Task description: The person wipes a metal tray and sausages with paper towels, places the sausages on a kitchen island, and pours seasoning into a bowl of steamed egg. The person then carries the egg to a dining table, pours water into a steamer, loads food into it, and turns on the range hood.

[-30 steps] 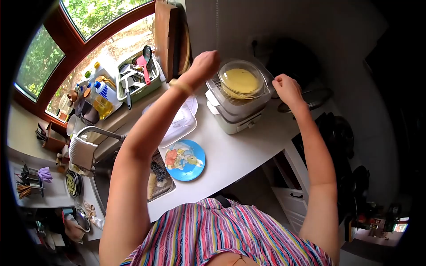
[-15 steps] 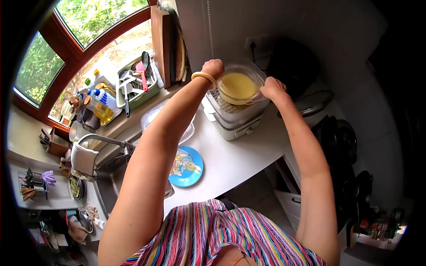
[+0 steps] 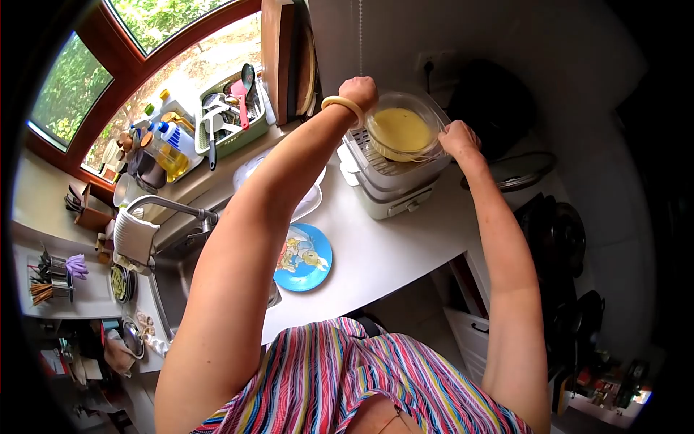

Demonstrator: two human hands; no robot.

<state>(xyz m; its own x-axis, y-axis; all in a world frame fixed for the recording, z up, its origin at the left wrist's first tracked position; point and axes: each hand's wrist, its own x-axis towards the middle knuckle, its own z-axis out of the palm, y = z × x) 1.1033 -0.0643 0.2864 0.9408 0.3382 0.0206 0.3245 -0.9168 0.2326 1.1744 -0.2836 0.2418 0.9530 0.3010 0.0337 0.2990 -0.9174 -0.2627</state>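
Observation:
A clear bowl of smooth yellow liquid point(image 3: 402, 132) is over the slatted top of a white electric steamer point(image 3: 394, 189). My left hand point(image 3: 359, 93), with a pale bangle at the wrist, is closed at the bowl's left side. At its right side, my right hand point(image 3: 460, 138) is closed with fingertips pinched on a clear edge. Shiny clear streaks run from the right fingers along the rim; I cannot tell whether they are glass or thin film. The left fingertips are hidden behind the hand.
A blue plate with a rabbit picture point(image 3: 309, 271) lies on the white counter point(image 3: 383, 264). Behind my left arm are a clear container point(image 3: 311, 202) and the sink tap point(image 3: 168, 205). A utensil basket point(image 3: 235, 130) stands by the window. A glass lid point(image 3: 515, 172) lies right of the steamer.
The whole view has shifted slightly, so the steamer and bowl appear a little to the right. Both hands stay closed at the bowl's sides.

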